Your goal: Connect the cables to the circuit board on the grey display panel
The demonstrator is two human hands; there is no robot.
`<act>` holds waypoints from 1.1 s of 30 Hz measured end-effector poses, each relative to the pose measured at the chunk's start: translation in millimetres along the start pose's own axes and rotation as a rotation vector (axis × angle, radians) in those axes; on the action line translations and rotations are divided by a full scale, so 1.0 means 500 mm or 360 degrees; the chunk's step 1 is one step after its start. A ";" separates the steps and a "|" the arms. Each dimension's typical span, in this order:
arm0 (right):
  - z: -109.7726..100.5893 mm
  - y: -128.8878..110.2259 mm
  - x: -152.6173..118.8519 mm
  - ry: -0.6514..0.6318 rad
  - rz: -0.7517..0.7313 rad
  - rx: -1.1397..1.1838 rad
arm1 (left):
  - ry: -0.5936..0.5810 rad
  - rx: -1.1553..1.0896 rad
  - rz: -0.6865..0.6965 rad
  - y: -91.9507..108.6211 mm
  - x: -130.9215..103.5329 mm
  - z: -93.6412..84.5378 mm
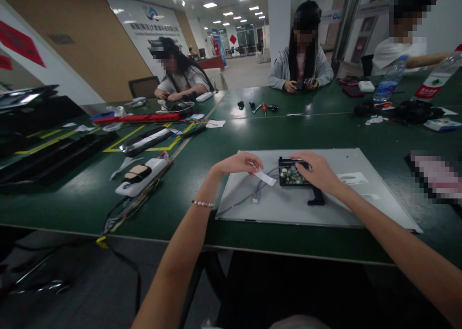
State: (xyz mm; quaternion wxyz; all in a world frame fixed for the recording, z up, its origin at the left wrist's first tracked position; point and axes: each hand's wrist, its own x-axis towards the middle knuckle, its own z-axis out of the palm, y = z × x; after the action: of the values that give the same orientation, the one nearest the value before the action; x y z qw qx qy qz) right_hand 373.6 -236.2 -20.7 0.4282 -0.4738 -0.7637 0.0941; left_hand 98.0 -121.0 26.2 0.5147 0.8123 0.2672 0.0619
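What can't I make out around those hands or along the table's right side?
In the head view:
Circuit board, upper right part: covered by the right hand.
White strip, exact contact with the left hand: too small to tell.
Label on the flat panel, any print: too small and blurred.
Red-labelled bottle, top end: cut off by the right edge.

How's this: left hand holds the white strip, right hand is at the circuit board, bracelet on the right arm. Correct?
Not quite: the bracelet is on the left arm, as the head view shows. The rest stands: the left hand holds the white strip, and the right hand is at the circuit board.
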 end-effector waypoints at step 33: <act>0.076 -0.088 -0.022 -0.0504 -0.0600 -0.0473 | 0.0034 0.0379 0.0111 -0.027 0.026 0.027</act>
State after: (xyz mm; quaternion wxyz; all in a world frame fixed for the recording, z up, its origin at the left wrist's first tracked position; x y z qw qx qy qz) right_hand 319.2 -258.4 -26.3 0.2394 -0.3605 -0.9011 -0.0271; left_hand 109.2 -121.0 6.0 0.4094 0.8758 0.2496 0.0562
